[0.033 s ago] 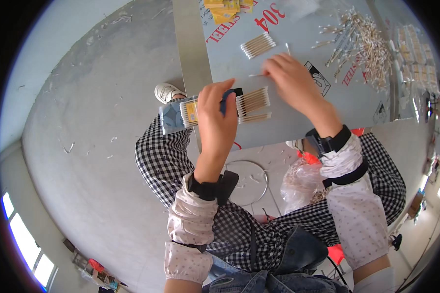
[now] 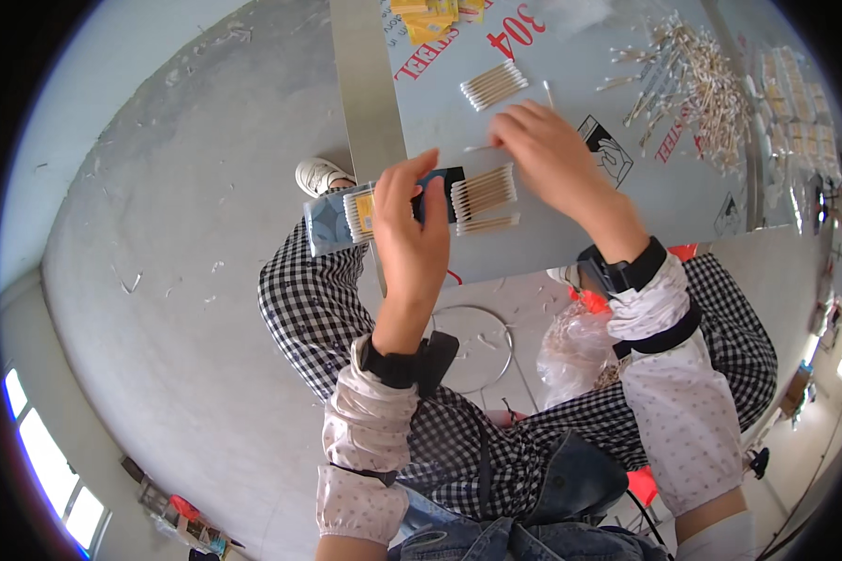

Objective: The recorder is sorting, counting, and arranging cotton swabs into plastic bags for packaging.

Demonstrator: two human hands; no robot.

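Shifted slightly left with both hands since the earlier frame. Pinching a single cotton swab (image 2: 477, 148) in the right hand (image 2: 554, 159), above the grey table (image 2: 580, 238). Curving the left hand (image 2: 410, 220) over the clear pack (image 2: 326, 225), with thumb and forefinger apart; cannot tell whether gripping it. Showing farther out: swab row (image 2: 484, 194) just beside, swab bundle (image 2: 494, 86) beyond, loose swab heap (image 2: 706, 89) well right.

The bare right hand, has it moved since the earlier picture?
Yes, a little: the bare right hand has shifted left, judged against the flat row of white-tipped wooden cotton swabs beyond it, which stayed put.
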